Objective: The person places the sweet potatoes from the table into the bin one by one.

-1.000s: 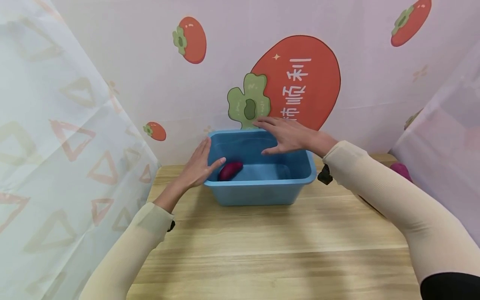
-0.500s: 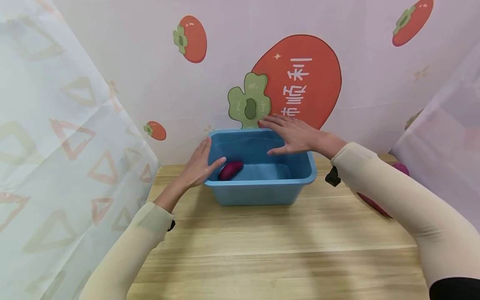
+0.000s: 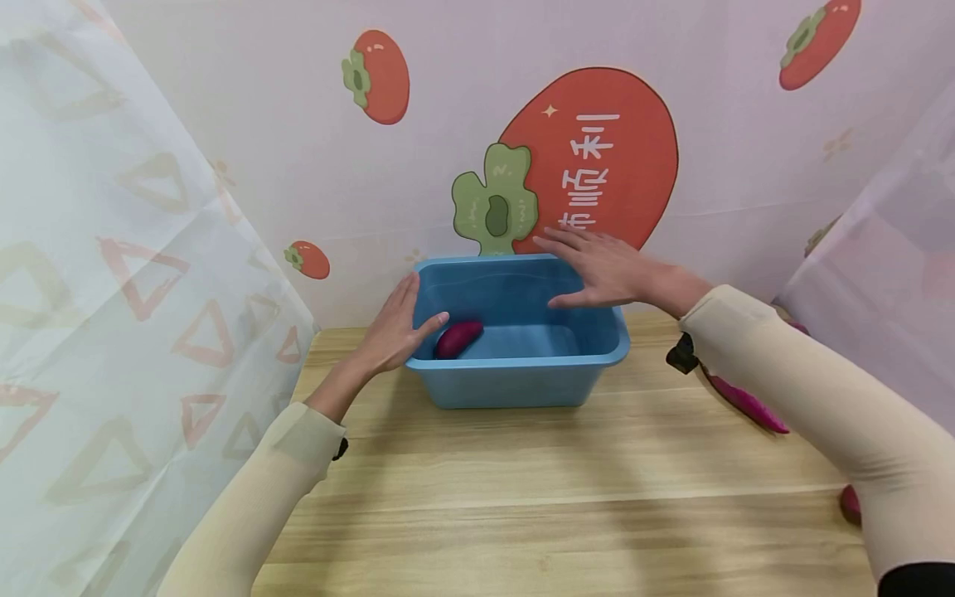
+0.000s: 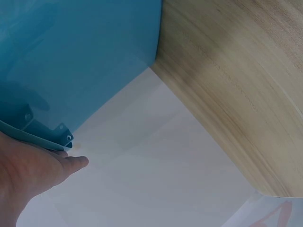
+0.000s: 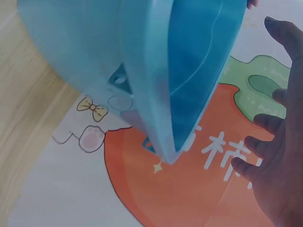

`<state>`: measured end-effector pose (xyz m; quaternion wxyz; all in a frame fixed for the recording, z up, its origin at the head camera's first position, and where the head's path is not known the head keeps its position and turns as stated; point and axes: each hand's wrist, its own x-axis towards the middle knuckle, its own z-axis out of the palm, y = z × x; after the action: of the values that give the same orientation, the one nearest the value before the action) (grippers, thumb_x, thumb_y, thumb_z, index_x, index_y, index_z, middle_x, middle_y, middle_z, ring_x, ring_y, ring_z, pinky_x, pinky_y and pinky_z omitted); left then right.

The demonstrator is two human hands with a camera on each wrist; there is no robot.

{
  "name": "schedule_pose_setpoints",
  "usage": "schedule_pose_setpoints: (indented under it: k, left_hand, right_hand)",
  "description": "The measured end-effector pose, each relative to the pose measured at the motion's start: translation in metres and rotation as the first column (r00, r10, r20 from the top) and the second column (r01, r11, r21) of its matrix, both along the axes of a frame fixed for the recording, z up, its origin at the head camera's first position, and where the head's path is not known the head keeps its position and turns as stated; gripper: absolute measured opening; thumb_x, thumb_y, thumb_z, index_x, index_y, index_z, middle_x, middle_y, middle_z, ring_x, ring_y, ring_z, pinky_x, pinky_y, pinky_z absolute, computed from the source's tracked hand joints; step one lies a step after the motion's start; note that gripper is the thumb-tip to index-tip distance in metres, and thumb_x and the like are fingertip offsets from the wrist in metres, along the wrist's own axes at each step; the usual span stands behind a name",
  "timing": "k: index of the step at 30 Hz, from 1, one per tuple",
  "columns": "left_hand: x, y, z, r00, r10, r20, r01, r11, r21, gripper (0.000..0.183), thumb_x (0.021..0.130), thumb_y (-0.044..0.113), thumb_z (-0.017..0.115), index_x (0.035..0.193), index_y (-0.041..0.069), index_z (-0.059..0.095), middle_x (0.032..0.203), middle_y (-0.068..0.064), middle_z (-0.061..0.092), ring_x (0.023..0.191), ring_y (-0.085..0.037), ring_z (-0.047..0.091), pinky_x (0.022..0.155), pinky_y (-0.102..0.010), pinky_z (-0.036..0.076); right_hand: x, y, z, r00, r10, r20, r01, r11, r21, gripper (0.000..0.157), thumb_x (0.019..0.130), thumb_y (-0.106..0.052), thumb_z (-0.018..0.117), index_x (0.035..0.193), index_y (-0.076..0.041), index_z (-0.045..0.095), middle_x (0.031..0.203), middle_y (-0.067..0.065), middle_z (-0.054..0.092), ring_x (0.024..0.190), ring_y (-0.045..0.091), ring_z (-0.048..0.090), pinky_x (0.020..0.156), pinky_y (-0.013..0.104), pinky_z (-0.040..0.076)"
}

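A blue plastic bin (image 3: 507, 390) stands near the back of the wooden table. A dark purple, sweet-potato-like piece (image 3: 458, 339) lies inside at its left end. My left hand (image 3: 393, 332) rests at the bin's left rim, fingers straight and thumb reaching over the inside. In the left wrist view that hand (image 4: 35, 168) lies right at the rim. My right hand (image 3: 604, 269) hangs over the back right part of the bin with its fingers spread and nothing in it. The right wrist view shows the right hand (image 5: 279, 151) apart from the rim.
On the right of the table, a long magenta piece (image 3: 748, 404) is partly behind the right sleeve. A dark red piece (image 3: 850, 504) peeks out nearer the front. A patterned back sheet (image 3: 224, 99) stands behind the bin, with sheets on both sides.
My right hand has drifted right over the bin, with its forearm. More of the long magenta piece shows now, and the dark red piece has come into sight. The left hand has stayed put.
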<state>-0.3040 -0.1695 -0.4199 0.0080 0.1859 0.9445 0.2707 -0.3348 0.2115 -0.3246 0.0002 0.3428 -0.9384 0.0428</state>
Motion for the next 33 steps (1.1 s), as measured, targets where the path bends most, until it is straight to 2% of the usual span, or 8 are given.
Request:
schedule_pose_setpoints:
  k: [10, 16, 25, 30, 33]
  left_hand:
    - [0.0, 0.0, -0.001, 1.0, 0.002, 0.0, -0.002, 1.0, -0.012, 0.105, 0.102, 0.074, 0.04, 0.17, 0.008, -0.006, 0.179, -0.013, -0.002, 0.165, -0.034, -0.001, 0.131, -0.059, 0.008]
    - [0.0, 0.0, -0.001, 1.0, 0.003, 0.0, -0.003, 1.0, -0.009, 0.105, 0.102, 0.073, 0.04, 0.17, 0.008, -0.006, 0.179, -0.013, -0.002, 0.165, -0.034, -0.001, 0.131, -0.059, 0.008]
    - [0.0, -0.001, -0.002, 1.0, 0.002, -0.006, -0.002, 1.0, 0.001, 0.104, 0.102, 0.073, 0.04, 0.17, 0.009, -0.006, 0.179, -0.013, -0.003, 0.165, -0.034, 0.0, 0.13, -0.061, 0.008]
    - [0.001, 0.0, -0.001, 1.0, 0.002, -0.001, -0.002, 1.0, 0.002, 0.104, 0.102, 0.073, 0.04, 0.17, 0.009, -0.007, 0.179, -0.012, -0.003, 0.165, -0.035, -0.001, 0.13, -0.061, 0.008]
    - [0.001, 0.0, 0.0, 1.0, 0.002, 0.003, -0.002, 1.0, 0.0, 0.104, 0.103, 0.072, 0.04, 0.17, 0.008, -0.006, 0.179, -0.013, -0.003, 0.165, -0.035, -0.001, 0.13, -0.062, 0.008]
  right_hand:
    - [0.005, 0.02, -0.003, 0.998, 0.015, -0.06, -0.016, 1.0, -0.017, 0.104, 0.086, -0.061, 0.075, 0.167, -0.011, 0.031, 0.171, 0.019, 0.031, 0.155, 0.046, 0.03, 0.117, 0.074, 0.033]
    - [0.008, 0.03, -0.004, 0.997, 0.025, -0.074, -0.028, 0.999, -0.037, 0.104, 0.086, -0.061, 0.075, 0.168, -0.013, 0.031, 0.171, 0.018, 0.031, 0.155, 0.046, 0.031, 0.117, 0.073, 0.034]
    - [0.014, 0.042, -0.004, 0.996, -0.004, -0.086, 0.001, 1.0, -0.027, 0.101, 0.087, -0.059, 0.075, 0.166, -0.012, 0.034, 0.17, 0.02, 0.034, 0.154, 0.048, 0.032, 0.114, 0.075, 0.036]
    - [0.018, 0.05, -0.004, 0.996, -0.008, -0.087, 0.003, 0.998, -0.058, 0.1, 0.086, -0.057, 0.078, 0.166, -0.015, 0.035, 0.169, 0.019, 0.035, 0.153, 0.047, 0.034, 0.112, 0.075, 0.038]
    - [0.02, 0.054, -0.003, 0.996, -0.012, -0.088, 0.005, 0.997, -0.073, 0.101, 0.085, -0.056, 0.08, 0.165, -0.012, 0.037, 0.168, 0.02, 0.037, 0.153, 0.048, 0.035, 0.112, 0.075, 0.039]
